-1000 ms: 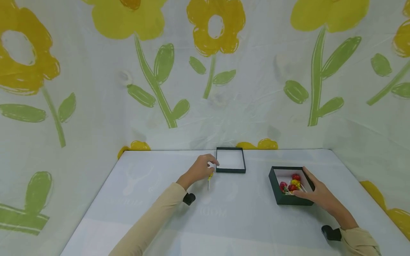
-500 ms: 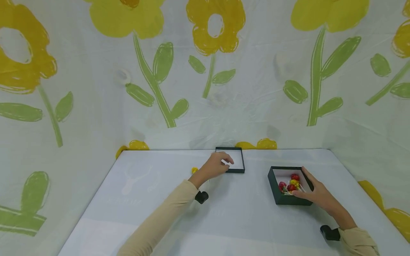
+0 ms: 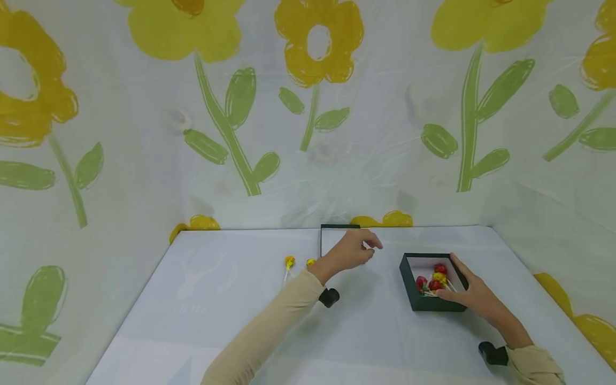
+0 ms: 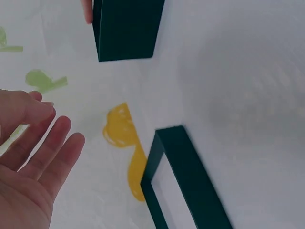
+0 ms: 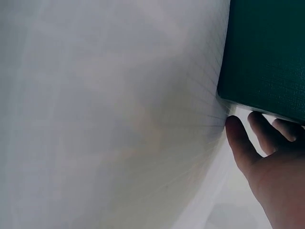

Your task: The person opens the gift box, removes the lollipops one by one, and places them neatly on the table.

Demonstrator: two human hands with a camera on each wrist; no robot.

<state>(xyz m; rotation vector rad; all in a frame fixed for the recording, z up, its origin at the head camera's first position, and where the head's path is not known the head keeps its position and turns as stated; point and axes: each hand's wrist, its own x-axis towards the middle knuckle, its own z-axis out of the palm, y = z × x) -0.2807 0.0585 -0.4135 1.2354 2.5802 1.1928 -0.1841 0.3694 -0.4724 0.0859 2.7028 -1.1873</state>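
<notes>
In the head view my left hand (image 3: 351, 250) is above the table, in front of the dark green lid (image 3: 339, 226), and covers much of it. The left wrist view shows this hand with nothing in it, its fingers loosely bent. To the right stands a dark green open box (image 3: 439, 303). My right hand (image 3: 483, 299) grips the box's right side, thumb over the near rim and fingers toward the far corner. Inside the box are several red and yellow lollipops (image 3: 435, 285). A yellow lollipop (image 3: 289, 262) lies on the table behind my left forearm, near another yellow lollipop (image 3: 310, 262), partly hidden.
A white table (image 3: 231, 321) carries everything. Behind it and along the sides hangs a pale curtain (image 3: 375, 160) printed with yellow flowers. Both wrists wear a black device (image 3: 329, 297).
My left hand has moved right, away from the yellow lollipop it was at and across the lid toward the box. My right hand stays on the box. The view has shifted slightly.
</notes>
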